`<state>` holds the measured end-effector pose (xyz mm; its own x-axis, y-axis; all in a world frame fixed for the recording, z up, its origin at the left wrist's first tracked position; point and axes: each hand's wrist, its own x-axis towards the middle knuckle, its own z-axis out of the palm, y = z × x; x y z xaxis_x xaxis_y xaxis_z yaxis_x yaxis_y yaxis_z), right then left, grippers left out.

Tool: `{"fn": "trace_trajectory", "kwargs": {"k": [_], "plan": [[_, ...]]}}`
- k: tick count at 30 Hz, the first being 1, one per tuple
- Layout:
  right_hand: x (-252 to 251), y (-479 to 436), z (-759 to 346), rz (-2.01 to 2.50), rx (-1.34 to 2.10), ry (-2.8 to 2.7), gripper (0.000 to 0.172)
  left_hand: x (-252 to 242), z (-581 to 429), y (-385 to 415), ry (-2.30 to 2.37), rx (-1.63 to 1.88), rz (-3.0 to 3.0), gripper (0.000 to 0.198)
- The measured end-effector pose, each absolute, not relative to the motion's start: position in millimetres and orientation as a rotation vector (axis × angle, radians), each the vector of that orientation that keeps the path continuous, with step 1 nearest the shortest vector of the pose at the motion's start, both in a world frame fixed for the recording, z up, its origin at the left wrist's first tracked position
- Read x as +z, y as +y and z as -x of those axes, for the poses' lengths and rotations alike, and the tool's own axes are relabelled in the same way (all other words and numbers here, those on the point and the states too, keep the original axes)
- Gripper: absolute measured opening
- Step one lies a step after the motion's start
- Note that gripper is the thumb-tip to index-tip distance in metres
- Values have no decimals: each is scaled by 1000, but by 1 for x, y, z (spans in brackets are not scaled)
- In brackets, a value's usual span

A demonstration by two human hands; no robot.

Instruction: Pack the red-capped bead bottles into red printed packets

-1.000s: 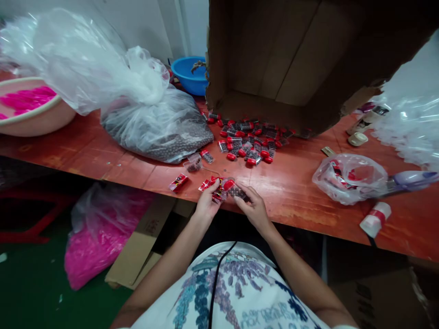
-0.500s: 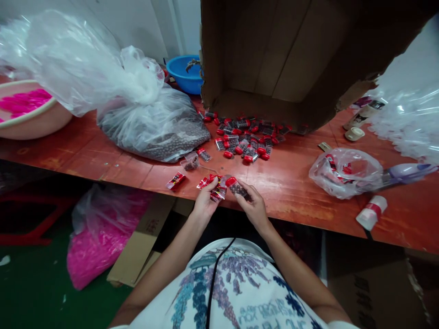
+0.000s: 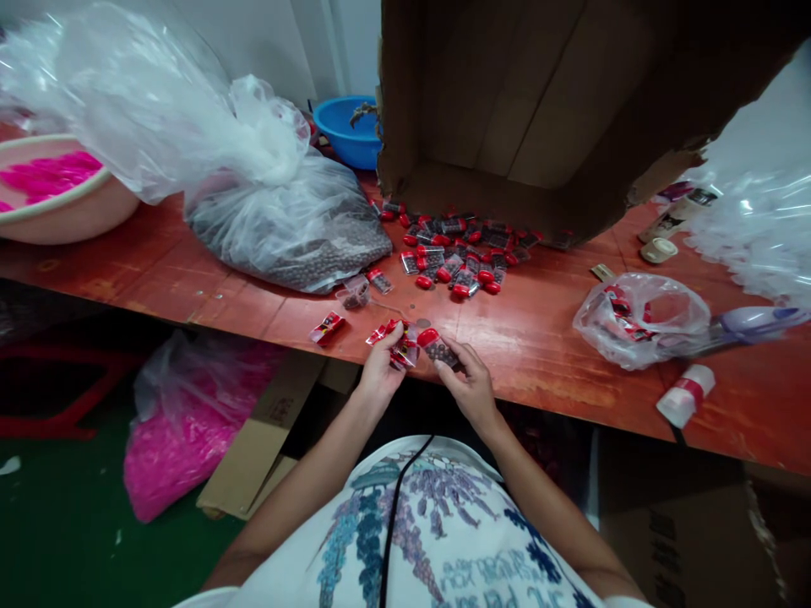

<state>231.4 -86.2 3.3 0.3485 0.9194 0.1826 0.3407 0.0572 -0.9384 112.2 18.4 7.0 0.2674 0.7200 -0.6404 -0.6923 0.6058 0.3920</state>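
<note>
My left hand (image 3: 382, 371) is closed on a bunch of small red packets (image 3: 399, 348) at the near edge of the red table (image 3: 538, 338). My right hand (image 3: 472, 384) pinches a small clear vial with a red cap (image 3: 436, 346), filled with dark beads, right beside the packets. Another red packet (image 3: 328, 328) lies on the table just left of my hands. A heap of red-capped vials (image 3: 457, 253) spills out of a tipped cardboard box (image 3: 507, 110) farther back.
A clear bag of dark beads (image 3: 297, 228) lies back left under crumpled plastic. A pink basin (image 3: 57, 190), a blue bowl (image 3: 347, 127), a small bag with red packets (image 3: 639, 317) and a white bottle (image 3: 685, 395) are around. Pink bag (image 3: 183, 422) sits on the floor.
Both hands stay at the table edge with the packets and vial; the fingers shift slightly. The view has wobbled a little.
</note>
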Motion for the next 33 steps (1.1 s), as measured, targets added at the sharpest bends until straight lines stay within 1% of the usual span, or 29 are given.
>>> {"fn": "trace_trajectory", "kwargs": {"k": [12,16,20,23,27,33], "plan": [[2,-84,-234,1506,636,-1162,42,10,-113,8,911,917,-105,9],[3,-86,-236,1466,793,-1187,40,12,-113,8,913,982,-184,10],[1,-85,-239,1407,971,-1123,38,15,-112,6,903,1063,-314,19],[-2,-85,-240,1438,917,-1122,36,16,-111,1,881,1030,-468,24],[-5,-84,-238,1421,827,-1195,37,15,-112,-7,904,966,-656,24],[-8,-85,-236,1389,846,-1121,31,16,-112,-10,894,874,-667,28]]}}
